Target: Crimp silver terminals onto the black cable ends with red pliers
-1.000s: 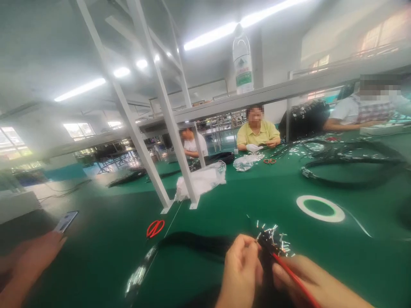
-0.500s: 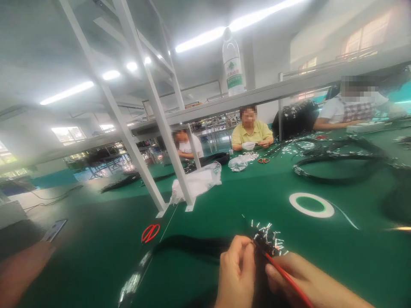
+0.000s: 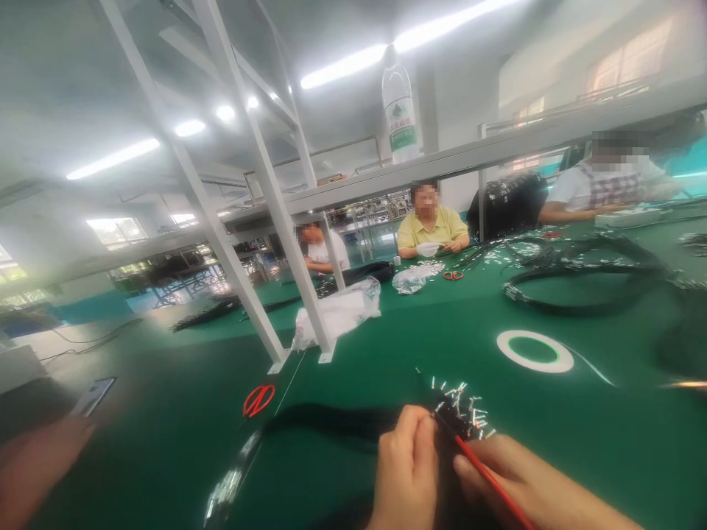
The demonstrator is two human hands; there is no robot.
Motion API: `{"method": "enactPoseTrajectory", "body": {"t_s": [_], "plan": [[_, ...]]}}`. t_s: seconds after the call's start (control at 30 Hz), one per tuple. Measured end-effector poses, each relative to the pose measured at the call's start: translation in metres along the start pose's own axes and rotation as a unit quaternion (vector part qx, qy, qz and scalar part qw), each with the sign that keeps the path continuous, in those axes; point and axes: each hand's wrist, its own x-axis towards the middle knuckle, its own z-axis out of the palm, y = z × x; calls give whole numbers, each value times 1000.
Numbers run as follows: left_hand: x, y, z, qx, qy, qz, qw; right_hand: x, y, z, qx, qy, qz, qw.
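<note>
My left hand (image 3: 406,467) is closed in a pinch at the end of a black wire bundle (image 3: 331,421). Which strand lies between its fingertips is hidden. In my right hand (image 3: 508,471), closed, is a slim red tool (image 3: 489,475), its upper end pointing at the left fingertips; its exact kind does not show. Silvery metal terminals (image 3: 461,397) fan out from the dark wire ends just beyond both hands. The bundle runs left across the green table (image 3: 353,368), and more bright metal ends (image 3: 229,482) lie at the lower left.
Red-handled scissors (image 3: 258,401) lie left of the bundle, and a roll of white tape (image 3: 535,352) at the right. Shelf posts (image 3: 325,353) stand on the table beside a plastic bag (image 3: 342,313). Another person's hand (image 3: 44,456) is by a phone (image 3: 93,397). Co-workers (image 3: 434,224) sit opposite.
Almost nothing differs. My right hand and the red tool have shifted very slightly left, while my left hand keeps its pinch in the same place.
</note>
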Motion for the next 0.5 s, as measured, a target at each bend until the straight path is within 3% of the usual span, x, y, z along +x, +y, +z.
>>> {"method": "enactPoseTrajectory", "body": {"t_s": [0.1, 0.2, 0.33, 0.4, 0.47, 0.5], "plan": [[2, 1, -3, -131, -56, -62, 988, 0, 2, -2, -44, 14, -35, 998], [3, 2, -6, -250, -85, -113, 958, 0, 3, -4, -54, 29, -57, 997], [5, 5, -9, -429, -125, -204, 871, 1, 3, -4, -51, 37, -66, 996], [6, 6, -10, -472, -149, -240, 836, 2, 3, -4, -54, 28, -62, 996], [7, 4, -9, -464, -156, -244, 837, 2, 3, -4, -60, 26, -61, 996], [6, 3, -8, -431, -147, -226, 861, 2, 4, -4, -61, 28, -61, 996]]}}
